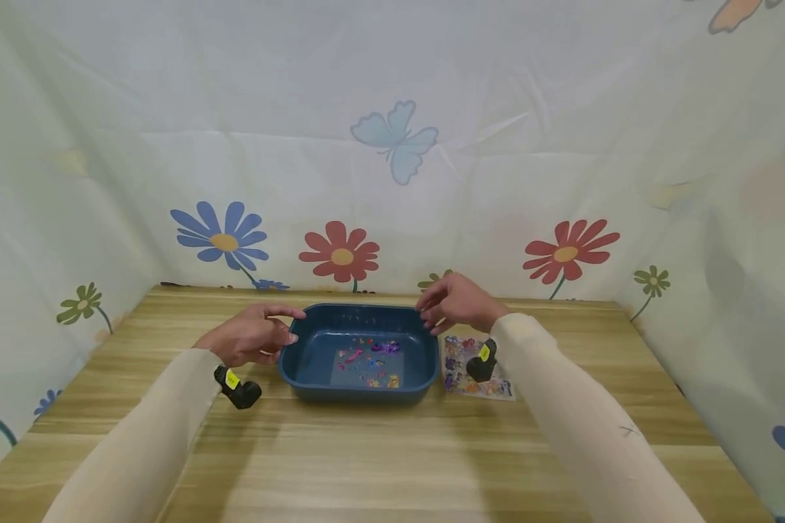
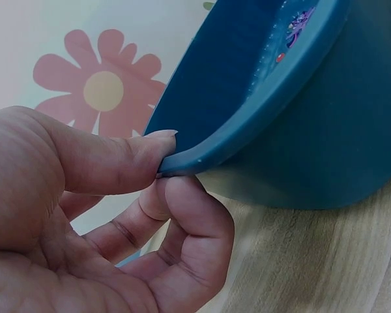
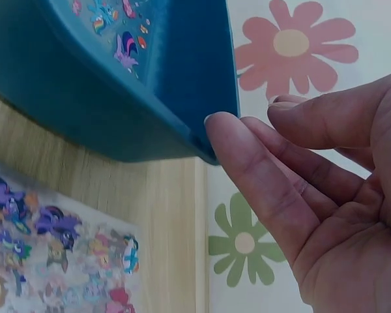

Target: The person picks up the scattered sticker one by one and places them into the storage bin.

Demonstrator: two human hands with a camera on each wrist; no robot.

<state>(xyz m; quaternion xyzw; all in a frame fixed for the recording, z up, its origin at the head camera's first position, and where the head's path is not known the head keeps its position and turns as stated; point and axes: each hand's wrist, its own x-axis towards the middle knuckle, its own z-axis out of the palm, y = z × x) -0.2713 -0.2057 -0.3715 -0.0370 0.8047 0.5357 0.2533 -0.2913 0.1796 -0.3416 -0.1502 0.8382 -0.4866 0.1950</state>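
A pale, creased curtain [image 1: 268, 87] hangs behind a wood-grained counter [image 1: 340, 465] and along both its sides. Printed on the back stretch, a light-blue butterfly [image 1: 402, 143] sits above a blue flower [image 1: 224, 242] at left, a red flower [image 1: 341, 256] near the middle and a second red flower [image 1: 565, 254] at right. Small green flowers [image 1: 652, 281] mark both sides, and an orange butterfly [image 1: 733, 13] is cut off at upper right.
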